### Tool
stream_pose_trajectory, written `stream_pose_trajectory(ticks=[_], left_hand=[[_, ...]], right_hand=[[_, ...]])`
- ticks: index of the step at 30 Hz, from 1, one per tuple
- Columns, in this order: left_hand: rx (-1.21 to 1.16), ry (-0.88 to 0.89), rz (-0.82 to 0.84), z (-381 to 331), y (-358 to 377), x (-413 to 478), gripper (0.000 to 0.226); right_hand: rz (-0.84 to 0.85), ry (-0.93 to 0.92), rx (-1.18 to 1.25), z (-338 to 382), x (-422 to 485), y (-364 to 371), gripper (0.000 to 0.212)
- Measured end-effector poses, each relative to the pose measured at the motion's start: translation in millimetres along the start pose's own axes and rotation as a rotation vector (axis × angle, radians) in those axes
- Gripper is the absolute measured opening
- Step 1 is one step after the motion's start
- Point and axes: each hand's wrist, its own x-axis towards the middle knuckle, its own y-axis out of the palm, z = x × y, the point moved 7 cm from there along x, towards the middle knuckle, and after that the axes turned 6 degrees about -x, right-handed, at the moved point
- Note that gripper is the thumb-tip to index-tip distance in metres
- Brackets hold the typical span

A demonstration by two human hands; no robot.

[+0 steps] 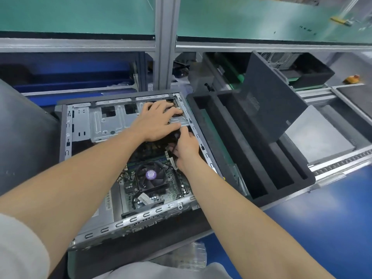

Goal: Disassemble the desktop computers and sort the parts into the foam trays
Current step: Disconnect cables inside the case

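The opened desktop case [66, 127] lies flat at the middle of the bench, with the black foam tray [213, 115] just beside it on the right. The left hand [157, 123] lies spread wide, fingers straight, over the metal drive cage [106, 121] at the case's far right corner. Just nearer, the right hand [186, 152] has its fingers curled round a black cable [176, 135] beside the case's right wall, far of the cooler fan [151, 176]. A dark panel [267, 97] leans in the tray.

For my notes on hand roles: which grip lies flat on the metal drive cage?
The left grip, fingers spread on the cage at the case's far corner. The right grip is nearer, curled round black cables.
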Motion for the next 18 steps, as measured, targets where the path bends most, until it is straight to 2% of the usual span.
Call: stream_pose_trajectory(ticks=[9,15,18], left_hand=[[0.033,0.005,0.025,-2.3,-1.8,-1.2,0.066],[0.018,0.003,0.053,-5.1,-6.3,-3.0,0.069],[-0.008,-0.012,0.055,-4.1,-6.1,-1.4,0.06]], right_hand=[[0.096,-0.029,0.081,0.5,0.3,2.7,0.02],[0.025,0.041,0.195,-8.6,3.5,-2.7,0.029],[0.029,0.077,0.21,-9.6,2.8,-3.2,0.03]])
